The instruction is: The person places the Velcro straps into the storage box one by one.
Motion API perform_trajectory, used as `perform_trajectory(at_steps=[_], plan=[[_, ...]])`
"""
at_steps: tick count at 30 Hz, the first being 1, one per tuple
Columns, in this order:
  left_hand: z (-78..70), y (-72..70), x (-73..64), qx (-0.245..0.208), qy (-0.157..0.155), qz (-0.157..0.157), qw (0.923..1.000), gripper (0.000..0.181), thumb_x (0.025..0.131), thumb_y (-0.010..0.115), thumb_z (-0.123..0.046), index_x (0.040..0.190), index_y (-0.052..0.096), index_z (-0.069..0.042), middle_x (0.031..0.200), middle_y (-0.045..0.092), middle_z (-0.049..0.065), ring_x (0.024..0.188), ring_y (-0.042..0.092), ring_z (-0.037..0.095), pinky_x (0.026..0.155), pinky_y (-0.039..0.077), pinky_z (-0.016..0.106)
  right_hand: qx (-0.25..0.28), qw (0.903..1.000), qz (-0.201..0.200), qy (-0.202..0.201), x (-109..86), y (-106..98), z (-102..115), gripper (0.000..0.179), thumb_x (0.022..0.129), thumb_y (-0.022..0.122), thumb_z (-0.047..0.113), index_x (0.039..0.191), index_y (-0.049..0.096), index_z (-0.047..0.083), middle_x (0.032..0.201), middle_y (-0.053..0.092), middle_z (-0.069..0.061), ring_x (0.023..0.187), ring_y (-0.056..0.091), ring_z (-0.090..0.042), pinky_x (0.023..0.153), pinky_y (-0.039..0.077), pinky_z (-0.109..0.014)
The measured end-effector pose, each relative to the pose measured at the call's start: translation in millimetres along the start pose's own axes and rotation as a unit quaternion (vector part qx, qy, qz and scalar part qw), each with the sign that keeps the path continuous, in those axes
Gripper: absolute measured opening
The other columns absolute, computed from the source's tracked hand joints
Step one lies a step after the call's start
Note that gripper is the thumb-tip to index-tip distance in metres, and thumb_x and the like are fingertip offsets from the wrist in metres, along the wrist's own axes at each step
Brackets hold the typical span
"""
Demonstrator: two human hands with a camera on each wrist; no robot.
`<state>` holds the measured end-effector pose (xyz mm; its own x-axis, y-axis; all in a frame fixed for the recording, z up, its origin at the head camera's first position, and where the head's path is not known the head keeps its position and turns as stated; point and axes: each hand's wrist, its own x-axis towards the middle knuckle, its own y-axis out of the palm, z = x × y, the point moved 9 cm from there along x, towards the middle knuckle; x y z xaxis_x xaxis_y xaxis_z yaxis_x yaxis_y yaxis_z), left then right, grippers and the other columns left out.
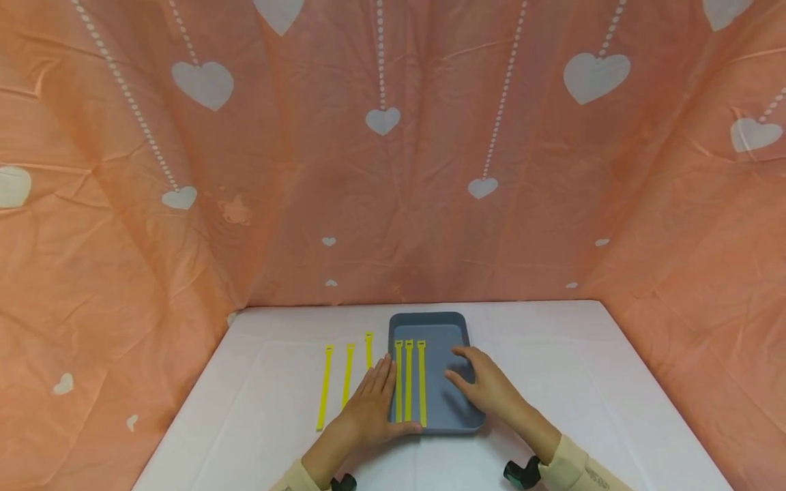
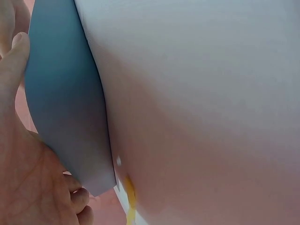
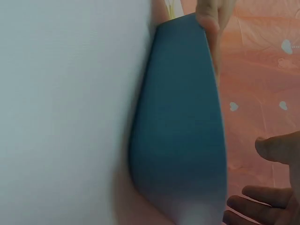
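A grey-blue rectangular tray [image 1: 442,382] lies on the white table, with three yellow cable ties [image 1: 409,382] side by side in its left half. My left hand [image 1: 371,409] rests along the tray's left side, fingers extended and thumb laid at the front rim. That thumb [image 2: 18,51] also shows against the tray wall [image 2: 61,89] in the left wrist view. Over the tray's right side is my right hand [image 1: 488,385], thumb and index finger spread apart with nothing between them. In the right wrist view its fingers [image 3: 260,199] stand apart from the tray wall [image 3: 180,108].
Left of the tray, three more yellow cable ties [image 1: 324,389] lie roughly parallel on the white table [image 1: 264,382]; the left hand partly covers the nearest one. An orange curtain [image 1: 405,204] with white hearts encloses the table's back and sides.
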<state>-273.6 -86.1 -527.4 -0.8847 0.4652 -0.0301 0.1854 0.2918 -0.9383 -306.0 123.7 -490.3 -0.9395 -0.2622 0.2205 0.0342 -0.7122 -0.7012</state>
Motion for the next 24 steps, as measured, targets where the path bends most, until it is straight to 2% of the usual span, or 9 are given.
perform_trajectory(at_steps=[7, 13, 17, 24], plan=[[-2.0, -1.6, -2.3, 0.011, -0.002, 0.001, 0.9999, 0.130, 0.089, 0.059, -0.087, 0.169, 0.016, 0.006, 0.178, 0.008, 0.025, 0.165, 0.011, 0.041, 0.133, 0.016, 0.054, -0.046, 0.9986, -0.002, -0.026, -12.1, 3, 0, 0.064, 0.101, 0.078, 0.033, 0.150, 0.056, -0.002, 0.149, 0.059, -0.024, 0.141, 0.054, -0.045, 0.116, 0.045, -0.061], [-0.7, -1.7, -1.5, 0.025, -0.013, 0.011, 0.9995, 0.128, 0.089, 0.063, -0.084, 0.170, 0.016, 0.004, 0.179, 0.008, 0.022, 0.166, 0.011, 0.037, 0.133, 0.017, 0.052, -0.095, 0.9934, -0.020, -0.060, -21.6, 3, 3, 0.077, 0.100, 0.078, 0.042, 0.154, 0.051, -0.006, 0.155, 0.054, -0.028, 0.145, 0.051, -0.047, 0.118, 0.043, -0.061], [-2.1, -3.1, -1.3, 0.022, -0.007, 0.006, 0.9997, 0.128, 0.089, 0.064, -0.084, 0.169, 0.017, 0.005, 0.178, 0.009, 0.024, 0.165, 0.012, 0.039, 0.133, 0.018, 0.053, -0.126, 0.9891, -0.020, -0.073, -27.6, 4, 3, 0.088, 0.098, 0.077, 0.051, 0.157, 0.046, -0.008, 0.160, 0.049, -0.028, 0.149, 0.046, -0.047, 0.121, 0.038, -0.061], [-3.1, -3.9, -2.4, 0.018, -0.006, 0.008, 0.9998, 0.128, 0.090, 0.066, -0.081, 0.169, 0.016, 0.006, 0.178, 0.008, 0.024, 0.165, 0.011, 0.040, 0.133, 0.018, 0.054, -0.162, 0.9841, 0.012, -0.072, -32.8, 12, -1, 0.104, 0.098, 0.069, 0.066, 0.161, 0.037, -0.010, 0.166, 0.040, -0.028, 0.157, 0.034, -0.046, 0.128, 0.028, -0.059]])
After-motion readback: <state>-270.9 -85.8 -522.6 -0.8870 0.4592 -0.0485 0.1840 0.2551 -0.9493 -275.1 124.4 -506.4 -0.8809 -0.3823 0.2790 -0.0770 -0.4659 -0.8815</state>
